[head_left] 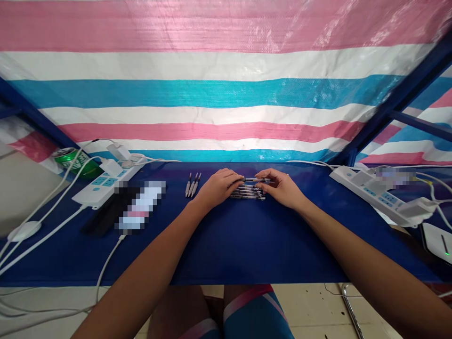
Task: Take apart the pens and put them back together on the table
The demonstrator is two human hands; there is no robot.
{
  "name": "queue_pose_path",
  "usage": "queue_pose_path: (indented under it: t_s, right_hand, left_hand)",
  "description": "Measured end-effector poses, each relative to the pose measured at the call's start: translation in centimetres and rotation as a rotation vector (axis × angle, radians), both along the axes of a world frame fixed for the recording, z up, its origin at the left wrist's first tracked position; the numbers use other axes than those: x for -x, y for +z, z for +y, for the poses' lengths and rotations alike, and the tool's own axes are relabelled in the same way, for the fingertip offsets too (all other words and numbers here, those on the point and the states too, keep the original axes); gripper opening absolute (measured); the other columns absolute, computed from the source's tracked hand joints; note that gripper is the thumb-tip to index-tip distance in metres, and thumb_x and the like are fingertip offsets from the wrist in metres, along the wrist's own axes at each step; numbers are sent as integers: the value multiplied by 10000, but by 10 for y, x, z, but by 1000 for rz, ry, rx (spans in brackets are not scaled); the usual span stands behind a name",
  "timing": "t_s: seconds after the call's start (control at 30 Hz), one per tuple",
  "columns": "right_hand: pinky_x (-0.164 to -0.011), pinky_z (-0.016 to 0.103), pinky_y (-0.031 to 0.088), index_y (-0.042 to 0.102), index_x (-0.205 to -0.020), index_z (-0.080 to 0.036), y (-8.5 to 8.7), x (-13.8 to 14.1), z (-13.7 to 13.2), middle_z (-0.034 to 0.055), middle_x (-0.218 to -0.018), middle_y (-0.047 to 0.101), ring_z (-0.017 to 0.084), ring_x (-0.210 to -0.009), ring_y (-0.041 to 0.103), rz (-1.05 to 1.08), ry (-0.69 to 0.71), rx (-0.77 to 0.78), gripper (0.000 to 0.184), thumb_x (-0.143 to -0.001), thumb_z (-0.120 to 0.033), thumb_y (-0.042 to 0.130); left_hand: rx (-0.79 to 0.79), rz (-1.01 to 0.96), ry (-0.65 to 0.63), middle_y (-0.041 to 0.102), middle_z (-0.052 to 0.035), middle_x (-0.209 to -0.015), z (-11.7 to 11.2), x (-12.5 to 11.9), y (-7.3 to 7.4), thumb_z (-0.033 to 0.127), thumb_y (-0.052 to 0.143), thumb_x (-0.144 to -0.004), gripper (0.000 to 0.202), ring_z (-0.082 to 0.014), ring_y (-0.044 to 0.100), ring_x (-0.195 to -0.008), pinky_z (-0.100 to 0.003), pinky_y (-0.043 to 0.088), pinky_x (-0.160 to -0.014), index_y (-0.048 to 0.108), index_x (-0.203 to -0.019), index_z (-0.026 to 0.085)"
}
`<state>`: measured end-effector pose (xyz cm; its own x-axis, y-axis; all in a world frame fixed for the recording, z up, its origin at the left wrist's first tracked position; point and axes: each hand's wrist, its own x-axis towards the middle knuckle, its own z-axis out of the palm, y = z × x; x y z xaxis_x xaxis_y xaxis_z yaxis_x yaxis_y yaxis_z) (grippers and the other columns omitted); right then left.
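Observation:
My left hand [219, 186] and my right hand [278, 187] meet at the middle of a blue table [247, 240]. Between their fingertips they pinch one dark pen [251, 179], held level just above a small pile of similar pens [247, 192] lying side by side on the table. Both hands have their fingers closed on the pen's ends. Three more pens [192, 184] lie together to the left of my left hand.
A white power strip [102, 184] with plugs and cables and a green can [72, 159] sit at the left. Another power strip [379, 194] lies at the right, with a white device [438, 241] near the edge. A striped tarp [219, 89] hangs behind.

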<state>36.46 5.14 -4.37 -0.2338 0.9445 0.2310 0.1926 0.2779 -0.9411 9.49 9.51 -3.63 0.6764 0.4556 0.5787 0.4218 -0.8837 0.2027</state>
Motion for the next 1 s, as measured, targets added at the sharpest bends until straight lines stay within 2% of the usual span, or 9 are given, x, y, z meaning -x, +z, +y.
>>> queue_pose_path:
  t_s: [0.1, 0.23, 0.43, 0.57, 0.67, 0.73, 0.87, 1.0]
  right_hand:
    - [-610, 343, 617, 717, -1166, -250, 1, 2, -2, 72, -1058, 788, 206, -776, 739, -5, 7, 19, 409, -897, -550, 781]
    - [-627, 348, 628, 738, -1101, -233, 3, 3, -3, 74, -1035, 787, 214, -796, 743, -28, -11, 2, 376, -900, -548, 773]
    - [-760, 394, 643, 758, -1149, -257, 1, 1, -2, 55, -1100, 793, 197, -780, 724, -107, -16, -64, 302, -934, -469, 748]
    - [-896, 431, 622, 781, -1104, -273, 0, -2, -2, 52, -1094, 798, 251, -975, 747, -238, -91, -250, 202, -955, -397, 723]
    - [-955, 462, 600, 796, -1069, -288, 1, -4, -2, 55, -1087, 798, 273, -1035, 738, -296, -141, -358, 164, -959, -383, 721]
    - [-936, 458, 603, 790, -1089, -292, 2, -4, -2, 55, -1094, 801, 274, -1020, 738, -276, -128, -336, 192, -943, -409, 748]
    - [-747, 396, 620, 750, -1167, -272, 3, -2, -3, 49, -992, 805, 228, -807, 735, -146, -23, -113, 299, -970, -494, 710]
    - [-778, 380, 626, 729, -1219, -266, 3, 1, -5, 65, -1107, 803, 229, -891, 750, -104, 34, -74, 363, -929, -482, 758]
  left_hand:
    - [3, -2, -19, 785, -80, -1139, -2, -1, 1, 233, 578, -1082, 224, -224, 707, -1047, -415, 567, -974, 730, -1245, 211]
    - [7, 8, -27, 784, -80, -1128, -4, -3, 2, 234, 587, -1078, 209, -226, 704, -1044, -412, 563, -973, 728, -1229, 204]
    - [13, 40, -24, 777, -84, -1118, -3, -3, 3, 224, 575, -1078, 227, -227, 702, -1043, -408, 563, -961, 720, -1252, 204]
    - [26, 58, -25, 769, -89, -1104, -5, -2, 4, 244, 536, -1099, 273, -227, 699, -1026, -414, 558, -953, 699, -1314, 198]
    - [62, 59, -47, 762, -92, -1109, -7, -2, 5, 244, 513, -1108, 270, -219, 702, -1018, -387, 567, -929, 701, -1293, 186]
    - [78, 50, -50, 758, -95, -1117, -8, -2, 7, 236, 501, -1110, 267, -218, 701, -1026, -382, 574, -927, 702, -1279, 185]
    - [73, 27, -43, 762, -96, -1129, -9, -1, 8, 228, 521, -1095, 245, -232, 695, -1063, -407, 575, -962, 703, -1255, 194]
    - [57, 38, -49, 770, -91, -1135, -8, -1, 8, 229, 532, -1086, 232, -234, 698, -1077, -418, 570, -985, 705, -1238, 201]
